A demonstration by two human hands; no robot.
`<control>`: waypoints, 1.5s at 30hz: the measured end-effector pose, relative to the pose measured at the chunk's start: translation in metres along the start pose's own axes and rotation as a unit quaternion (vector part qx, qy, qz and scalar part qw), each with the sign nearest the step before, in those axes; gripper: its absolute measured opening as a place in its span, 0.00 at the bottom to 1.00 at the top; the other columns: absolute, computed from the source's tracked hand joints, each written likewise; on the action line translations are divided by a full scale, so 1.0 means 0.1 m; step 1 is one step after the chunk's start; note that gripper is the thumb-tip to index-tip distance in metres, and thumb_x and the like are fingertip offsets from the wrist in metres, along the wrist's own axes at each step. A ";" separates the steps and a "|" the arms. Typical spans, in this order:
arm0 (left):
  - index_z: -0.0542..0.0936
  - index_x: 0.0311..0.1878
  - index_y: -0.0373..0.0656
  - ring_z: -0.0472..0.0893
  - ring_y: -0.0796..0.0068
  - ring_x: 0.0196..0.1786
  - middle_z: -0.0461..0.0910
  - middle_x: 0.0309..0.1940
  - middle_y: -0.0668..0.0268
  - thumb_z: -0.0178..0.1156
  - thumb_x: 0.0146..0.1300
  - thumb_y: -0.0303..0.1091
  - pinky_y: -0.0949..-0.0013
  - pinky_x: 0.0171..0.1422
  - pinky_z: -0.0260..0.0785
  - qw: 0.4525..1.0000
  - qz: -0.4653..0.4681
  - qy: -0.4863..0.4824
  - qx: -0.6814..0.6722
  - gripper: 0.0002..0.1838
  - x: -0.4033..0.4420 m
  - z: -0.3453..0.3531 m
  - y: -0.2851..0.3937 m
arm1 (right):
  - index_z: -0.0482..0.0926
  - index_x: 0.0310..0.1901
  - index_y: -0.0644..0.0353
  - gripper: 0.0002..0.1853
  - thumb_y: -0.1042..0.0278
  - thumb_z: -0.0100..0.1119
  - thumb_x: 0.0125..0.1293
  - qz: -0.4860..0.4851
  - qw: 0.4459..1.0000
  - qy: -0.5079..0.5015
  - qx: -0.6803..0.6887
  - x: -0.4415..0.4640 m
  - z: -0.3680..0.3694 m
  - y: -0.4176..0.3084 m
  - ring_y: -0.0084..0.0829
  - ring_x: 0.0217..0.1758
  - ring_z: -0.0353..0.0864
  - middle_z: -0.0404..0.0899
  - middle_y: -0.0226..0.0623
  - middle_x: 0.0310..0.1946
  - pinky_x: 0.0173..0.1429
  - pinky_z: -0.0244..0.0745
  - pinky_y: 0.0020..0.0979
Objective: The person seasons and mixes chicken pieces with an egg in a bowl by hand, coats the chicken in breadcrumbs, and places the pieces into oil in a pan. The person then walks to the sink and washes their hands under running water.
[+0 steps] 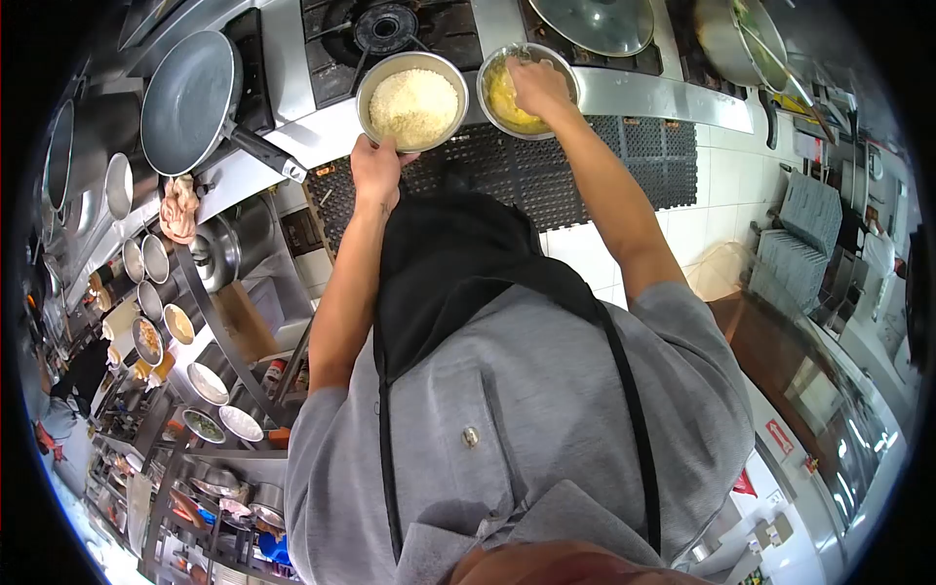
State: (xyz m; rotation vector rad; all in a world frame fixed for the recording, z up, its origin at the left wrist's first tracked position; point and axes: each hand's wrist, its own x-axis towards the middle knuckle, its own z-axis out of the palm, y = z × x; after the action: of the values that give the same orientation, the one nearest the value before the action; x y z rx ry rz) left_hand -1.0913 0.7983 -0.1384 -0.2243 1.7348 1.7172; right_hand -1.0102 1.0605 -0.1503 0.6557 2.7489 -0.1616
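My left hand [378, 174] grips the near rim of a metal bowl [460, 93], its thumb over the edge. Pale, coarse crumbs or grains [414, 105] fill that bowl. To the right, my right hand [539, 86] reaches down into a second metal bowl [486, 102], fingers curled together. A yellow, egg-like mixture [504, 100] coats the inside there. What the right fingers hold, if anything, is hidden. Both bowls are at the front edge of the stove, side by side and slightly apart.
Behind the bowls are a gas burner [387, 29] and a glass lid [597, 18]. A large frying pan [190, 102] lies left, its handle pointing toward me. A big pot [726, 44] stands right. Several ingredient bowls line the left counter; a black mat [634, 161] covers the floor.
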 end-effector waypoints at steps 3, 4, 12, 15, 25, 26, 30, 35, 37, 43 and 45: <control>0.67 0.53 0.22 0.82 0.62 0.45 0.76 0.49 0.48 0.48 0.67 0.23 0.68 0.41 0.83 1.000 -0.005 -0.013 -0.004 0.15 0.04 -0.03 0.01 | 0.78 0.54 0.51 0.21 0.72 0.60 0.57 -0.003 0.999 -0.048 -0.006 0.04 -0.02 -0.01 0.49 0.57 0.74 0.76 0.46 0.53 0.54 0.77 0.43; 0.67 0.53 0.23 0.82 0.63 0.45 0.76 0.49 0.48 0.48 0.67 0.23 0.68 0.42 0.83 1.000 -0.008 -0.020 0.000 0.14 0.04 -0.03 0.04 | 0.78 0.55 0.50 0.22 0.71 0.60 0.57 -0.006 0.999 -0.052 -0.008 0.04 -0.01 0.00 0.48 0.58 0.74 0.76 0.45 0.54 0.55 0.77 0.43; 0.68 0.52 0.22 0.82 0.63 0.44 0.75 0.47 0.49 0.47 0.67 0.23 0.68 0.42 0.84 0.998 -0.018 -0.044 0.033 0.14 0.09 -0.13 0.07 | 0.79 0.52 0.53 0.22 0.65 0.65 0.52 -0.003 0.996 0.070 0.062 0.00 -0.01 0.28 0.41 0.55 0.78 0.79 0.39 0.52 0.56 0.75 0.35; 0.69 0.52 0.22 0.82 0.63 0.45 0.75 0.47 0.50 0.48 0.67 0.23 0.68 0.42 0.84 0.998 -0.011 -0.051 0.040 0.14 0.09 -0.13 0.07 | 0.81 0.45 0.58 0.19 0.65 0.68 0.48 0.048 0.966 0.041 0.250 -0.15 -0.23 0.36 0.42 0.44 0.83 0.84 0.41 0.39 0.49 0.76 0.35; 0.69 0.54 0.24 0.82 0.65 0.45 0.76 0.48 0.51 0.47 0.67 0.24 0.70 0.44 0.83 0.995 -0.001 -0.091 0.032 0.15 0.16 -0.12 0.08 | 0.81 0.36 0.68 0.10 0.75 0.68 0.51 0.103 0.849 0.077 0.513 -0.41 -0.67 0.15 0.22 0.29 0.78 0.82 0.36 0.29 0.34 0.72 0.25; 0.68 0.53 0.23 0.82 0.66 0.45 0.76 0.49 0.51 0.47 0.68 0.24 0.71 0.46 0.83 0.994 0.005 -0.101 0.044 0.15 0.17 -0.12 0.08 | 0.81 0.36 0.67 0.10 0.75 0.68 0.52 0.094 0.850 0.082 0.513 -0.44 -0.75 0.07 0.22 0.29 0.78 0.82 0.35 0.29 0.34 0.72 0.25; 0.68 0.53 0.23 0.82 0.66 0.45 0.76 0.48 0.52 0.47 0.68 0.24 0.71 0.46 0.82 0.993 -0.002 -0.108 0.039 0.14 0.17 -0.12 0.10 | 0.80 0.41 0.65 0.12 0.77 0.67 0.54 0.010 0.876 0.141 0.462 -0.42 -0.79 -0.33 0.23 0.34 0.79 0.82 0.32 0.34 0.40 0.74 0.24; 0.69 0.51 0.24 0.81 0.68 0.43 0.76 0.44 0.55 0.49 0.67 0.24 0.70 0.48 0.82 0.993 -0.023 -0.104 0.054 0.13 0.27 -0.15 0.00 | 0.81 0.40 0.65 0.11 0.70 0.65 0.56 -0.124 0.927 0.214 0.283 -0.40 -0.40 -1.00 0.38 0.38 0.82 0.82 0.43 0.37 0.46 0.76 0.35; 0.70 0.50 0.24 0.81 0.69 0.43 0.76 0.44 0.55 0.49 0.67 0.24 0.70 0.47 0.82 0.993 -0.023 -0.103 0.050 0.13 0.24 -0.15 0.04 | 0.81 0.39 0.65 0.12 0.68 0.63 0.56 -0.209 0.952 0.168 0.147 -0.28 -0.23 -1.04 0.44 0.41 0.82 0.82 0.47 0.40 0.49 0.76 0.40; 0.70 0.50 0.25 0.80 0.69 0.44 0.76 0.44 0.56 0.50 0.66 0.24 0.69 0.46 0.83 0.993 -0.007 -0.112 0.043 0.13 0.22 -0.16 0.04 | 0.81 0.42 0.64 0.14 0.66 0.59 0.56 -0.114 0.982 0.079 0.130 0.35 -0.06 -1.26 0.52 0.49 0.79 0.81 0.53 0.41 0.54 0.74 0.47; 0.70 0.50 0.25 0.80 0.69 0.44 0.76 0.44 0.56 0.50 0.66 0.24 0.69 0.46 0.83 0.993 -0.007 -0.109 0.051 0.13 0.25 -0.16 0.02 | 0.81 0.43 0.61 0.16 0.64 0.60 0.54 -0.061 0.988 0.060 0.126 0.43 0.06 -1.38 0.51 0.50 0.80 0.81 0.52 0.42 0.54 0.75 0.46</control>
State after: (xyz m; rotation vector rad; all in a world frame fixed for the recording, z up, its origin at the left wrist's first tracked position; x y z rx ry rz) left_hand -1.1172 0.7922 -0.1523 -0.0018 1.6505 1.5742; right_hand -1.1084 0.9551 -0.1647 0.5770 2.9139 -0.5199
